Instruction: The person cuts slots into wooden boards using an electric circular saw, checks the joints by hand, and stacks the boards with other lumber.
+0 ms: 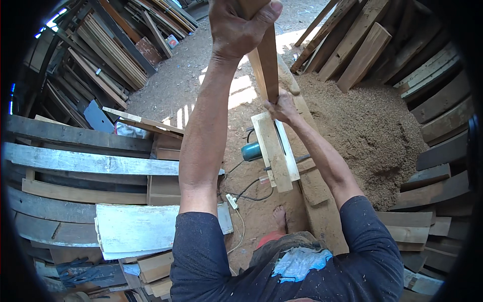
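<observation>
A long wooden board point(270, 63) rises toward the top of the picture, held upright or tilted; I cannot tell exactly. High up, my left hand point(240, 31) is closed around it, thumb on the near side. My right hand point(283, 107) grips its lower end, just beyond a bench-mounted power tool point(287, 151). That tool has a pale flat bed, a green motor housing point(251, 151) on its left, and a wooden strip point(274, 153) lying along the bed. Whether the board's lower end touches the bed is hidden by my right hand.
Sawdust and shavings point(372, 136) heap up on the right. Planks point(362, 58) lean at the far right, with more stacked timber point(113, 55) at the far left. A white sheet point(133, 229) lies on boards at left. A power strip point(232, 201) and cables lie near my bare foot point(279, 216).
</observation>
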`<state>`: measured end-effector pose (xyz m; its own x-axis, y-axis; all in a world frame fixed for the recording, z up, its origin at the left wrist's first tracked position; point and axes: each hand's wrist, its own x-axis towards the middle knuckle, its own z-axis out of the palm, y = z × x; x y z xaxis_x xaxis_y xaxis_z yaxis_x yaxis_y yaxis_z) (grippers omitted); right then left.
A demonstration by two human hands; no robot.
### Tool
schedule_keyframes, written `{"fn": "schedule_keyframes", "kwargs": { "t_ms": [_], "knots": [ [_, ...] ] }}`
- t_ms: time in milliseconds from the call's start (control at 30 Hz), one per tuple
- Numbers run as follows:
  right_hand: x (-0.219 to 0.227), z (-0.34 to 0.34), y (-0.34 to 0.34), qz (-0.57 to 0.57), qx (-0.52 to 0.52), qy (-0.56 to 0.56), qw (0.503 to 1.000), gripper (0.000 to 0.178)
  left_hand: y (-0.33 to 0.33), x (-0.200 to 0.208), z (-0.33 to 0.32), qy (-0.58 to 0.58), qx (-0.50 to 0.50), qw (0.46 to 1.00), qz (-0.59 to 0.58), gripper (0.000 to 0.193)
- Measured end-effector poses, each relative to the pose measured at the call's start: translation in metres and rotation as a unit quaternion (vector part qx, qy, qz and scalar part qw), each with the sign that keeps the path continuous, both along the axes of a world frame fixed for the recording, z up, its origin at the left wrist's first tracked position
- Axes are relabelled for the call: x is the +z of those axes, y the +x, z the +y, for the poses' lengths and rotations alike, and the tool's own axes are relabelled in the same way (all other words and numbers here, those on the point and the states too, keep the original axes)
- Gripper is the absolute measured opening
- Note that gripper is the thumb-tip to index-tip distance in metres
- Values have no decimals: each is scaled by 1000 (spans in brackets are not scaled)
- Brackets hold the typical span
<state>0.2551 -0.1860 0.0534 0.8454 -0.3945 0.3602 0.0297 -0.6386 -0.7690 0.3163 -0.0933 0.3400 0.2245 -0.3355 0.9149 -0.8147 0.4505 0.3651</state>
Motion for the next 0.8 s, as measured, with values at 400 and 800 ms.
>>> {"fn": "schedule_keyframes", "kwargs": {
  "t_ms": [400,800],
  "knots": [
    [98,14,-124,-275,120,263,917,46,-37,94,114,27,-196,977,-78,101],
    [32,4,-194,-138,190,283,930,75,-166,-28,64,82,-187,965,166,78]
  ]
}}
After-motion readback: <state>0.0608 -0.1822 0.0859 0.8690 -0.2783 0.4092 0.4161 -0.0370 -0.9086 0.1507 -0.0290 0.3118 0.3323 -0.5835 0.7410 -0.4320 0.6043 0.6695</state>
